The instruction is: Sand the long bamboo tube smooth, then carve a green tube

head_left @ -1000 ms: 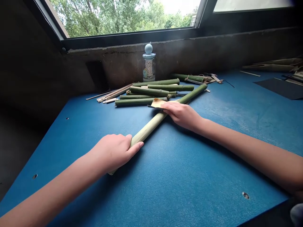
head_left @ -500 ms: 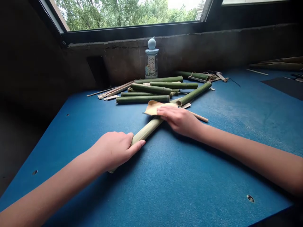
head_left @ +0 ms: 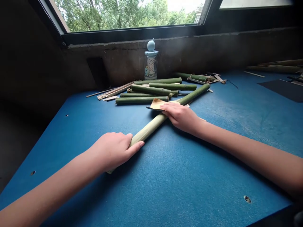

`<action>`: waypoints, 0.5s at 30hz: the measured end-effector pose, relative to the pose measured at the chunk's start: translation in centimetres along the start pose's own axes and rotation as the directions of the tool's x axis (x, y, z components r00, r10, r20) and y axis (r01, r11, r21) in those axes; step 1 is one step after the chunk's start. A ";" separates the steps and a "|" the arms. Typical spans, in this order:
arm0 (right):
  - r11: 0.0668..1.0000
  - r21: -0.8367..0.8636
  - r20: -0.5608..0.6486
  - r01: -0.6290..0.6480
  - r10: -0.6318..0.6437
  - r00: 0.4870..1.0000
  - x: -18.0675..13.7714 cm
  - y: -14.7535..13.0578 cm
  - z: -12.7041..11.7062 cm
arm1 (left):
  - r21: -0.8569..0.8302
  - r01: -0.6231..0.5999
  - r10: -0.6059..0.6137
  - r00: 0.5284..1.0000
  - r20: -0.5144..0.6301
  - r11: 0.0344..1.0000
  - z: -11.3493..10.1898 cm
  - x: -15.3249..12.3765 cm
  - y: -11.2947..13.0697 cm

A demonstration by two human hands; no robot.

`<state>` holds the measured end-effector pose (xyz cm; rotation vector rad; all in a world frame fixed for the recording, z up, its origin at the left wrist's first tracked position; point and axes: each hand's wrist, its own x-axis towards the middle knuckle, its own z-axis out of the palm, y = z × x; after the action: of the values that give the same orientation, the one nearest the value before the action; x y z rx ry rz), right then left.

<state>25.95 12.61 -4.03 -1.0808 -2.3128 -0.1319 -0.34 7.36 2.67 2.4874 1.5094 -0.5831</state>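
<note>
A pale, peeled bamboo tube (head_left: 150, 126) lies slanted across the blue table, its near end by my left wrist. My left hand (head_left: 118, 147) is closed round its lower part, thumb along the near side. Over the tube's far part, my right hand (head_left: 181, 116) presses a sheet of sandpaper (head_left: 157, 104), yellowish on the back with a dark underside showing at the curled left edge. My fingers lie bent on the sheet and cover the tube's far end. Just beyond them, a green bamboo tube (head_left: 195, 94) points away to the right.
Several green bamboo tubes (head_left: 142, 100) lie in a pile behind my hands, with split bamboo strips (head_left: 115, 91) to their left. A clear bottle with a blue lid (head_left: 151, 61) stands by the wall. A dark sheet (head_left: 281, 90) lies on the blue table (head_left: 177, 183) at right.
My right hand and the sandpaper have slid slightly along the tube, away and to the right. My left hand keeps its hold in nearly the same place.
</note>
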 end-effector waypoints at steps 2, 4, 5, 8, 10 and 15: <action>1.000 0.005 -0.002 -0.005 0.005 1.000 -0.1 -0.2 0.0 | 0.014 0.003 -0.003 1.000 -0.001 1.000 0.1 -0.1 0.1; 0.997 0.028 -0.001 0.069 -0.069 0.998 -0.6 -2.1 -0.1 | 0.038 0.005 -0.004 1.000 -0.012 0.999 0.3 -0.1 0.1; 0.991 0.044 0.000 0.128 -0.128 0.992 -0.9 -3.3 -0.2 | 0.047 0.004 -0.003 1.000 -0.021 0.999 0.4 -0.1 0.2; 0.953 0.094 0.001 0.288 -0.290 0.957 -1.4 -6.1 -0.3 | 0.037 -0.006 0.007 1.000 -0.026 0.999 0.6 0.0 0.1; 0.939 0.132 0.009 0.317 -0.320 0.947 -1.1 -6.0 -0.2 | 0.012 -0.005 0.005 1.000 -0.020 1.000 0.6 0.1 0.1; 0.991 0.106 0.014 0.083 -0.085 0.996 0.3 -0.4 0.5 | -0.002 0.007 -0.007 1.000 -0.012 1.000 0.2 0.1 0.0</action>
<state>25.33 12.68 -4.22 -0.9369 -2.3544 -0.0311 -0.38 7.35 2.44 2.4901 1.5225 -0.5681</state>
